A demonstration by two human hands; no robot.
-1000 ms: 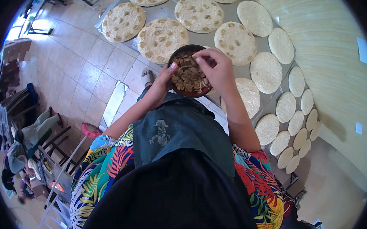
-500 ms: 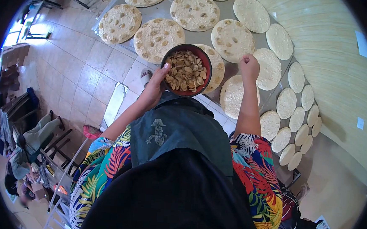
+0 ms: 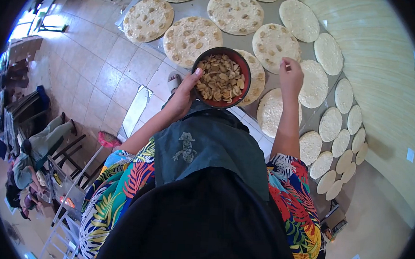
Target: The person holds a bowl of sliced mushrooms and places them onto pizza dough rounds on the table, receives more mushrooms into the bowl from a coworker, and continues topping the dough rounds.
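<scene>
My left hand (image 3: pixel 187 91) grips the side of a dark bowl with a red inside (image 3: pixel 245 75), its thumb over the rim. Flat brown pieces like sliced beans or nuts (image 3: pixel 220 78) fill much of the bowl. My right hand (image 3: pixel 291 74) has its fingertips pinched together over the lower right edge of a round pale dough disc (image 3: pixel 275 46); whatever the fingers hold is too small to make out. That disc carries scattered brown pieces. Beside the hand lies a plain disc (image 3: pixel 313 86), and another (image 3: pixel 271 113) sits below it, partly behind my forearm.
A grey table (image 3: pixel 308 117) bears several more discs, topped ones at the upper left and plain ones along the right. A pale wall (image 3: pixel 381 83) borders it. Tiled floor (image 3: pixel 102 71), a pink broom (image 3: pixel 108 139), a white ladder (image 3: pixel 60 239) and other people (image 3: pixel 24 170) are at the left.
My right hand has gone from inside the bowl to over the disc at the right. Since the middle frame it has shifted only slightly. The whole view has swung a little.
</scene>
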